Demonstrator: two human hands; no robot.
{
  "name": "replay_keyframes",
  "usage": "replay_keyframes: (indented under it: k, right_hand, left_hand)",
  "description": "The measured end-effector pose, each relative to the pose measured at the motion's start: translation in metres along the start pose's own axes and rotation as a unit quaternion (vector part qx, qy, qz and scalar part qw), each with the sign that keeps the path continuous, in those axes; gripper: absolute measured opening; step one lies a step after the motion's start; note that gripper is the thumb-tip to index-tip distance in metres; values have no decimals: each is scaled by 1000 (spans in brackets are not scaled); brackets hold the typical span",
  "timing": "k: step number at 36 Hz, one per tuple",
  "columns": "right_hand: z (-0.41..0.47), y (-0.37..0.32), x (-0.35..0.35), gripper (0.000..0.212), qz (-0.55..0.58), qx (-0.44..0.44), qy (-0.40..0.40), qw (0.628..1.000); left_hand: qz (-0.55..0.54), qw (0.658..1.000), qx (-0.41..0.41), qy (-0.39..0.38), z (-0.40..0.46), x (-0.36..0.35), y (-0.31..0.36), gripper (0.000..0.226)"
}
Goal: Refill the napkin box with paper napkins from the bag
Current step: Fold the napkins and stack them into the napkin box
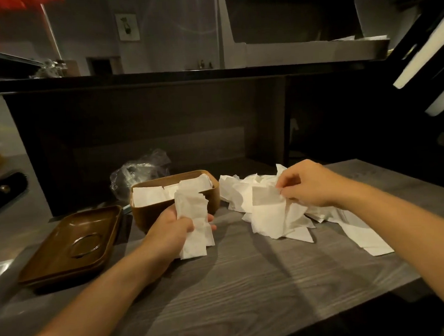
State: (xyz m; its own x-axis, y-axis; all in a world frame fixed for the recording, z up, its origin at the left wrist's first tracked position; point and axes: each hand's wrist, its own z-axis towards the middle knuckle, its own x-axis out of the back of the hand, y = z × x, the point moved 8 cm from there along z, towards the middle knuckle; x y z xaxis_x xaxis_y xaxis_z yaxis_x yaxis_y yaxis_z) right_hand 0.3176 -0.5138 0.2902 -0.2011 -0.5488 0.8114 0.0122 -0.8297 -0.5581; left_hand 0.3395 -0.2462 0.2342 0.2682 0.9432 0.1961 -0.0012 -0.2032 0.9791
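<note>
A brown napkin box (151, 215) stands open on the grey wood-grain table (235, 284), with white napkins lying inside it. In front of the box my left hand (168, 229) grips a small stack of napkins (194, 221) held upright. To the right, loose white napkins (267, 211) lie in a pile on the table. My right hand (306, 184) pinches one napkin at the top of that pile. A crumpled clear plastic bag (138, 171) lies behind the box.
The box's brown lid (72, 244) lies upside down to the left of the box. A dark counter wall (148, 125) rises behind the table. A black item (1, 193) sits at the far left. The table's right edge (420, 276) drops off near my right forearm.
</note>
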Motion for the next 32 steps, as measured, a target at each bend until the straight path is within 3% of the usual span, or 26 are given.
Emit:
replay_keyframes:
  k: [3,8,11,14,17,24,28,32]
  right_hand:
    - [5,10,-5,16,32,-39,18,999]
    - [11,12,-14,9,-23,-56,55,997]
    - [11,6,-14,21,-51,-58,89,993]
    - [10,-3,-15,27,-105,-54,115,986]
    - [11,-7,-18,19,-155,-48,130,978]
    - [6,-13,-14,16,-149,-10,178,973]
    - [-4,-37,3,9,-36,102,182,977]
    - [-12,-57,15,6,123,109,56,985]
  left_hand:
    - [1,1000,0,0,-1,-1,0,52]
    - [6,1000,-2,0,0,1,-1,48]
    - [10,1000,1,-5,2,2,-2,45]
    - [13,1000,2,-10,3,0,-3,45]
    - [12,1000,3,-12,3,1,-5,48]
    - [17,1000,4,-14,1,1,-2,45]
    - [22,1000,-3,-9,1,4,0,50]
    - [-2,1000,-8,7,0,8,2,46]
